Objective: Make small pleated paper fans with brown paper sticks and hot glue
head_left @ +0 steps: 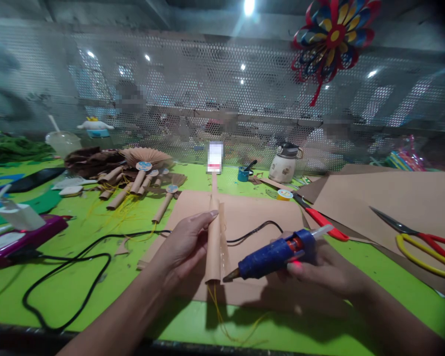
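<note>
My left hand (pixel 189 237) is closed around a rolled brown paper tube (pixel 214 247), thumb on its upper part. A loose paper flap along the tube's right side carries a shiny line of glue. Yellow strings (pixel 218 311) hang from the near end of the tube. My right hand (pixel 322 267) grips a blue hot glue gun (pixel 270 257) with a clear glue stick in its back. Its nozzle points left, right by the near end of the flap. Under both hands lies a brown paper sheet (pixel 274 207).
Finished paper fans with tube handles (pixel 137 183) lie at left. A purple power strip (pixel 25 237) and black cord (pixel 77 301) sit near left. At right are red-and-yellow scissors (pixel 419 235), red-handled scissors (pixel 326 222) and brown sheets (pixel 389 198). A jug (pixel 284 163) stands behind.
</note>
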A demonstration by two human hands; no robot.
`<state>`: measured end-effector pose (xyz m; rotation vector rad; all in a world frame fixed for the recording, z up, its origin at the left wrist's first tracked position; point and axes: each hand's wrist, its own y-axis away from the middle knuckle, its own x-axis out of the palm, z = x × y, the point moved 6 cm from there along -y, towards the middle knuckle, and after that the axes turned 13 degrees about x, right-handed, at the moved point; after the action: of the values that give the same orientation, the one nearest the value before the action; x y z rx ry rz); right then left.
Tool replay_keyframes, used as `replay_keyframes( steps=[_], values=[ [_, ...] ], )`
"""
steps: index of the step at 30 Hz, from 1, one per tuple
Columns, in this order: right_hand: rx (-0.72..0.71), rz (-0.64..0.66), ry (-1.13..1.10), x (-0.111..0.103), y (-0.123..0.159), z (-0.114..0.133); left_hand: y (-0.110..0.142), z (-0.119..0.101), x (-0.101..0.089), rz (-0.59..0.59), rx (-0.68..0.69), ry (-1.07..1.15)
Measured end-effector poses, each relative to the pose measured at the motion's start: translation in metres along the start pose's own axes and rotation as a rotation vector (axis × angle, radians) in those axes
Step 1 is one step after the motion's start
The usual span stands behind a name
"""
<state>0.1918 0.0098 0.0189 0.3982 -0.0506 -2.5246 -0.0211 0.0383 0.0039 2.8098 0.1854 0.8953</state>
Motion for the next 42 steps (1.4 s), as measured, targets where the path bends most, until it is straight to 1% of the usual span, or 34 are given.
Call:
replay_keyframes(
  steps=[7,11,17,20,26,28,30,33,36,42],
  values=[
    [-0.035,0.08,0.034,-0.002,0.0,0.001,0.0,0.0,0.001,0.001,-0.023,0.019],
    [-0.037,0.048,0.026,-0.007,0.0,-0.001,-0.001,0.002,-0.001,-0.003,-0.025,0.03],
    [-0.041,0.015,0.057,-0.007,0.001,0.004,0.0,0.003,0.0,0.035,-0.037,0.055],
    [-0.053,0.001,0.057,-0.008,0.001,0.005,0.0,0.003,0.0,0.025,-0.033,0.031],
    [-0.033,-0.083,0.059,-0.013,-0.001,-0.002,0.001,0.001,0.001,0.037,-0.015,-0.014],
    [-0.038,-0.091,0.048,-0.014,-0.001,-0.003,0.0,0.001,0.001,0.041,-0.009,-0.013],
    [-0.036,-0.073,0.045,-0.013,-0.002,-0.003,-0.001,0.0,0.0,0.042,0.002,-0.012],
    [-0.023,-0.01,0.062,-0.01,-0.001,-0.003,-0.002,0.0,-0.001,0.03,0.016,-0.008],
    [-0.026,0.032,0.047,-0.009,0.0,-0.002,-0.002,0.001,-0.001,0.02,0.007,-0.003],
    [-0.059,0.038,-0.048,-0.008,-0.002,0.006,-0.002,0.002,-0.002,0.008,0.004,-0.024]
  ],
)
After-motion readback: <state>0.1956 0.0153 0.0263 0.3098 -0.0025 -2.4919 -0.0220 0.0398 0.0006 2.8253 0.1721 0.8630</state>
